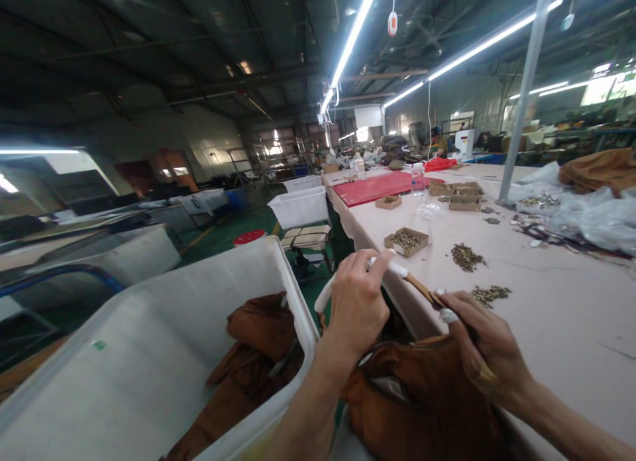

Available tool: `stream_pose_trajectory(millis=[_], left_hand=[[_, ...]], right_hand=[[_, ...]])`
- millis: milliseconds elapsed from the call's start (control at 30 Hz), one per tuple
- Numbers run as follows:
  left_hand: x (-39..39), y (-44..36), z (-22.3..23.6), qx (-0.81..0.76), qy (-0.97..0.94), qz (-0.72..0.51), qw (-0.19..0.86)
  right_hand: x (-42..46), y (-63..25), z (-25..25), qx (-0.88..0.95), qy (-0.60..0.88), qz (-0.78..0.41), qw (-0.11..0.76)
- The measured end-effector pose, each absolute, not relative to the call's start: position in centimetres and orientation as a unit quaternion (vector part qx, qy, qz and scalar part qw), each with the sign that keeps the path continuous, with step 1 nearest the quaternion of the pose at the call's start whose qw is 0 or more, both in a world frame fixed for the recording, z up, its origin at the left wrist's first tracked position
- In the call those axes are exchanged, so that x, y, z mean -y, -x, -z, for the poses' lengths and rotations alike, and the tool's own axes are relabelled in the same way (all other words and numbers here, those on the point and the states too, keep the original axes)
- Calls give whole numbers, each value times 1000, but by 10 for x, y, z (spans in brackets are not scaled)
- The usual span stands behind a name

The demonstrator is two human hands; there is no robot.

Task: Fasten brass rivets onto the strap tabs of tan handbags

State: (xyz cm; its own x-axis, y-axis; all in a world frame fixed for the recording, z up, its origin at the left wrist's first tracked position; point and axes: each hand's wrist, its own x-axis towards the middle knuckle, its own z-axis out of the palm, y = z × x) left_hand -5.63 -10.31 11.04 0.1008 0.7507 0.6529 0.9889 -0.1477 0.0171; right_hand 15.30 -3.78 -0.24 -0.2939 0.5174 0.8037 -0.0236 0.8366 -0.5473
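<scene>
A brown bag (437,401) hangs below my hands at the table's edge, its top partly open with something pale inside. My left hand (358,299) is closed around the bag's handle (397,269), which is wrapped in white there. Further along, my right hand (481,338) pinches the bare brown part of the strap (422,290), over the table. White wrapping covers the tip of the right thumb. The hands hide part of the handle.
A large white bin (163,315) with brown bags (263,335) inside stands at my left. On the pink-covered table (561,322) lie piles of small metal pieces (466,257), a cardboard box (407,242) of them, a red board (382,187), plastic wrap and a metal post (525,97).
</scene>
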Motion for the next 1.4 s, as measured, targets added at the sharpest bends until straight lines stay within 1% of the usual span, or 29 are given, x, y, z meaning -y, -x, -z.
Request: stream_pose_trajectory(millis=[133,200,300,400,467,533,633,700,733,833,900,1000,1167,1267,1400], left_hand=[[93,45,-99,526,802,214,184],[86,45,-89,481,840,206,145],[82,49,-76,469,848,246,30],[87,55,-73,496,805,307,-103],[90,60,-76,524,778,304,-170],[91,68,-81,531,762,281,-242],[90,77,-85,482,739,266,-387],[88,80,-80,447,708,269,-476],[87,81,-74,437,685,278,-512],[82,78,-49,416,584,332,-612],[77,75,-31,400,501,375,-670],[70,72,-8,376,405,431,-714],[70,69,9,352,312,493,-732],[77,71,14,370,283,523,-714],[86,74,19,396,270,549,-685]], right_hand=[[30,-156,4,795,150,-241,537],[25,-158,6,809,132,-250,515],[21,-159,11,820,137,-246,497],[17,-159,18,806,167,-247,510],[16,-159,19,799,167,-271,510],[14,-161,16,805,151,-330,469],[11,-163,13,794,114,-498,331],[9,-162,19,748,75,-615,237],[9,-160,25,714,56,-666,207],[9,-151,47,596,36,-783,174],[8,-144,58,551,59,-812,183],[0,-139,67,562,124,-788,220],[-38,-152,67,613,241,-689,301],[-78,-176,67,646,311,-606,345],[-138,-217,71,674,432,-458,386]])
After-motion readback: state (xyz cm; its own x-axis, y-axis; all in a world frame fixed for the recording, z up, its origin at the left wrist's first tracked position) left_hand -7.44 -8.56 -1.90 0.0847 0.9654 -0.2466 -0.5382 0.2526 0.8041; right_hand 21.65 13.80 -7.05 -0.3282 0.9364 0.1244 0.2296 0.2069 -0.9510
